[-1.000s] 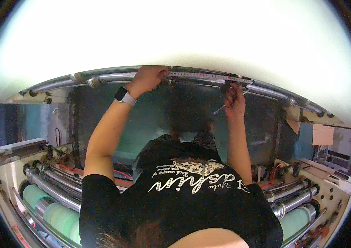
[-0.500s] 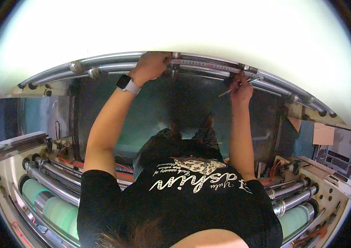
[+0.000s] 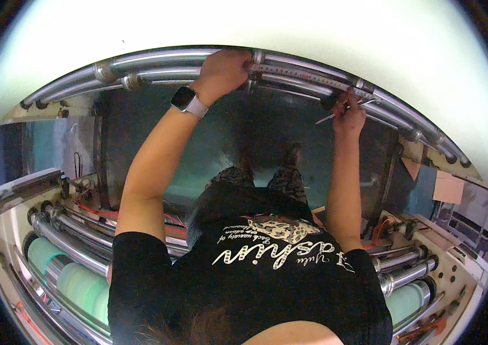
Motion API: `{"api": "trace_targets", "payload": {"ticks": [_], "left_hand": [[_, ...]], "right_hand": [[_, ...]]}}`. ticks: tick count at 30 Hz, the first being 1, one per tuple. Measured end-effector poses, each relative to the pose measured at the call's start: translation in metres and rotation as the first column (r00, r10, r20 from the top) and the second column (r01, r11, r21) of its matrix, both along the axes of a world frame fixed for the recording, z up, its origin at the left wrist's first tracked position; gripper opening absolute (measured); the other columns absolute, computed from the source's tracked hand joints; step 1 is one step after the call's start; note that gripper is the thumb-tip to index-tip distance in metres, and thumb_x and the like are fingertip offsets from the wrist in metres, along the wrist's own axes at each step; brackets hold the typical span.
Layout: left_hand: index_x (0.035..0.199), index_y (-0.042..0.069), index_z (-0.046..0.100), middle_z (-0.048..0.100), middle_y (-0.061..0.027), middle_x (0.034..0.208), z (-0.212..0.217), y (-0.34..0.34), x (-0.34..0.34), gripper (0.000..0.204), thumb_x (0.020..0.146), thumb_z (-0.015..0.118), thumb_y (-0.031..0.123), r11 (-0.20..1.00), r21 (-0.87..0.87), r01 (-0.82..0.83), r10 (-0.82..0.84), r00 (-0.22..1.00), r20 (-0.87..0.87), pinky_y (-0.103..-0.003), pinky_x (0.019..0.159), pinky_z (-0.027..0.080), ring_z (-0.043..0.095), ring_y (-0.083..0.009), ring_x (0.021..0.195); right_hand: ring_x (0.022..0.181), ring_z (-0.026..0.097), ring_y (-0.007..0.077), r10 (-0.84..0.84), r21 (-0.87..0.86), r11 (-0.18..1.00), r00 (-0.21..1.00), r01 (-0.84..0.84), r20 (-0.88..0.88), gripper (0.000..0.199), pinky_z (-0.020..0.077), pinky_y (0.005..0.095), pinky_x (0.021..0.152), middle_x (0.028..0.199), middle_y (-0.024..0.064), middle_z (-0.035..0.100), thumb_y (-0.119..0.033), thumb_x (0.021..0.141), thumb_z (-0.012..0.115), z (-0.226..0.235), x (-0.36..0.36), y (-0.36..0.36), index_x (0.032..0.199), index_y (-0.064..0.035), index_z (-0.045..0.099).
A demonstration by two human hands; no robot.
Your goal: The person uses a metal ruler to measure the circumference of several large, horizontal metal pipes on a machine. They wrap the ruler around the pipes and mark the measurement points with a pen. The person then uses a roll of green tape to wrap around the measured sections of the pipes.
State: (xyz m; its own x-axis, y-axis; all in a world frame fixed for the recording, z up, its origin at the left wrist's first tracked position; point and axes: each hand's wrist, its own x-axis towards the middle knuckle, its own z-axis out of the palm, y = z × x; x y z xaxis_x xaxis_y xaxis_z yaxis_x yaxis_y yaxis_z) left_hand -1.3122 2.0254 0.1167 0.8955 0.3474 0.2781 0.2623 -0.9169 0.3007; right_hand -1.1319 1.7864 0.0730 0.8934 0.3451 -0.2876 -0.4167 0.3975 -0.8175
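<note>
A tape measure's pale blade [image 3: 297, 73] stretches along metal rollers at the far side, between my two hands. My left hand [image 3: 225, 70], with a watch on its wrist, pinches the blade's left end beside a metal collar [image 3: 259, 56] on the upper roller. At the blade's right part my right hand [image 3: 349, 118] is closed, fingers bent, beside another collar [image 3: 360, 84]. A thin metal tool [image 3: 324, 119] sticks out to both sides of those fingers; its kind is unclear. Something dark beside the right fingers is too dim to name.
White sheet material [image 3: 244, 23] spreads beyond the rollers. More collars [image 3: 105, 71] sit on them at left and right. Behind me, toward the lower edge, are a machine with chrome rollers [image 3: 74, 244] and green rolls [image 3: 83, 287]. A cardboard piece [image 3: 450, 187] is at right.
The view has shifted, so rollers and hands appear higher and my hands a little further right. The blade stays stretched between them; both hands keep their grip.
</note>
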Motion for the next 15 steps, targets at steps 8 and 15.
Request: {"api": "trace_targets", "payload": {"ticks": [8,15], "left_hand": [[0.078,0.007,0.060,0.061,-0.0138,0.075,0.002,-0.005,0.000,0.014,0.071,0.050,0.015,0.999,0.006,-0.034,0.034,0.999,-0.007,-0.043,0.065,0.047,0.058,-0.0325,0.073],[0.082,0.007,0.061,0.061,-0.0142,0.077,0.003,-0.005,0.003,0.017,0.073,0.050,0.017,0.998,-0.007,-0.057,0.056,0.995,-0.085,-0.043,0.066,0.047,0.059,-0.0319,0.074]], "right_hand": [[0.045,0.040,0.0088,-0.008,-0.046,0.999,1.000,0.009,0.029,0.015,0.0282,0.0214,0.037,0.059,0.0008,0.049,-0.013,0.080,0.061,0.005,-0.003,0.002,0.070,-0.0095,0.051],[0.041,0.042,0.0083,0.014,0.005,1.000,1.000,-0.014,0.016,0.016,0.0290,0.0215,0.034,0.057,0.0002,0.051,-0.013,0.079,0.063,-0.004,0.001,0.000,0.068,-0.0108,0.051]]}}
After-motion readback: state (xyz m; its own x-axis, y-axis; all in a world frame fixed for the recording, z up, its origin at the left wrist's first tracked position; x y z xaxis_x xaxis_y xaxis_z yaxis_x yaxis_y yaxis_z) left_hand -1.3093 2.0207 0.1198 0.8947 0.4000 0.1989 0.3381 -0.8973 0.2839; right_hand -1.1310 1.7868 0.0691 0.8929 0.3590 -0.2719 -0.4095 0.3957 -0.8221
